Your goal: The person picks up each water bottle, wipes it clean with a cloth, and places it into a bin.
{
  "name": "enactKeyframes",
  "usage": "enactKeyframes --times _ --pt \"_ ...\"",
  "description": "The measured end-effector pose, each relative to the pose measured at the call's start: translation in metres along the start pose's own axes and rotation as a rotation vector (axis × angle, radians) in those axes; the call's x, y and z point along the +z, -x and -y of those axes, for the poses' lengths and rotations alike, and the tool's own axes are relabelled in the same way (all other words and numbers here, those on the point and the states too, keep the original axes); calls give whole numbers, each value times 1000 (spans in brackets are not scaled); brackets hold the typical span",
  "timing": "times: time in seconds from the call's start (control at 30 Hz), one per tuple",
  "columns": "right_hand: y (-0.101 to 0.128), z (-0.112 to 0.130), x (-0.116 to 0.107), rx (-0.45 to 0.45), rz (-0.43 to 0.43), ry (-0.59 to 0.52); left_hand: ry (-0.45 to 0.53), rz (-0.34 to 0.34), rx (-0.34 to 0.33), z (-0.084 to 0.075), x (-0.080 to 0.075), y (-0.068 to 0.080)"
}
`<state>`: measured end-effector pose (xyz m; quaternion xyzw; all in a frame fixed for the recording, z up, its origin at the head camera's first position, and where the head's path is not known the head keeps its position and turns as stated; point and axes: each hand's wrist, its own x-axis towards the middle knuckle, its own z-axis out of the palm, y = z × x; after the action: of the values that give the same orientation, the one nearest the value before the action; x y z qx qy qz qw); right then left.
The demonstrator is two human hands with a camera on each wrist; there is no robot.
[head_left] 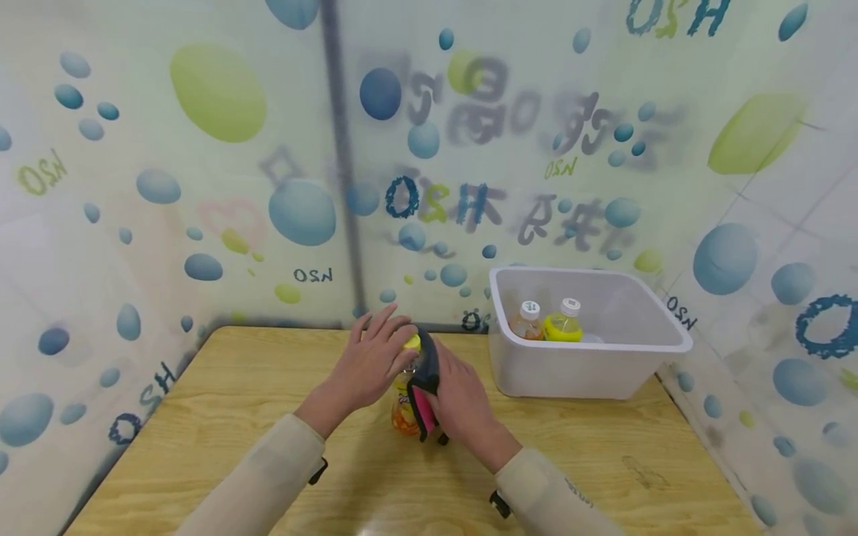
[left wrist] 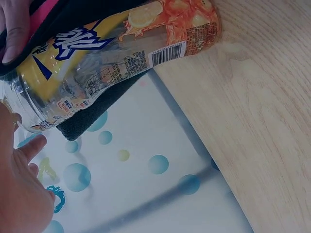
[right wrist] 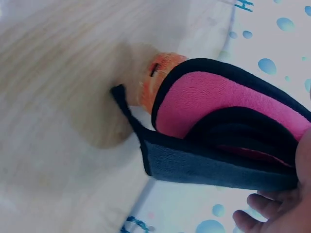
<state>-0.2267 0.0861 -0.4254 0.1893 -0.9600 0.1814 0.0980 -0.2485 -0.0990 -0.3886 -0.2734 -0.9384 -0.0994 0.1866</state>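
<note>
A clear plastic bottle [left wrist: 102, 63] with a yellow and orange fruit label and a yellow cap [head_left: 412, 343] stands upright on the table. My left hand [head_left: 375, 353] grips it at the top, fingers over the cap and around the neck. The right hand [head_left: 465, 391] holds a cloth [right wrist: 204, 97], pink on one side and dark grey on the other with black edging, wrapped against the bottle's side. A black loop hangs from the cloth's corner. In the right wrist view the cloth hides most of the bottle; only its orange base shows.
A white plastic bin [head_left: 570, 372] stands at the back right of the wooden table [head_left: 268, 372]. Inside it are an orange-labelled bottle [head_left: 527, 324] and a yellow-labelled bottle [head_left: 564, 326], both white-capped. Bubble-printed sheeting [head_left: 415, 164] encloses the table's back and sides.
</note>
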Motion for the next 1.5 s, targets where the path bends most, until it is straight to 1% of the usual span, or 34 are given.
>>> enactKeyframes --times 0.17,0.27,0.37,0.5,0.6,0.63,0.73,0.8,0.93,1.1,1.3,1.4,1.5 --pt "1 -6 12 31 4 -74 -10 4 -9 1 0 0" --pt "3 -11 23 39 6 -81 -5 6 -7 0 0 0" --pt "6 -16 34 53 30 -50 9 7 -6 -1 1 0" --pt "12 -20 48 77 129 50 19 6 -11 -3 1 0" --pt "16 -24 59 83 223 159 16 9 -11 -4 3 0" --pt "17 -26 63 77 241 197 17 10 -9 -5 3 0" --pt "20 -29 70 64 269 267 20 1 -4 -5 4 0" --pt "21 -30 73 46 263 304 23 -6 -5 -5 5 0" --pt "20 -30 77 35 250 332 30 -2 -13 -3 4 0" --pt "18 -29 78 57 256 311 33 -3 -17 -2 4 1" --pt "16 -27 74 97 263 211 41 11 -29 -4 3 1" --pt "15 -26 71 116 222 140 46 15 -33 -4 2 2" --pt "15 -24 67 116 157 95 44 11 -31 -5 1 2"
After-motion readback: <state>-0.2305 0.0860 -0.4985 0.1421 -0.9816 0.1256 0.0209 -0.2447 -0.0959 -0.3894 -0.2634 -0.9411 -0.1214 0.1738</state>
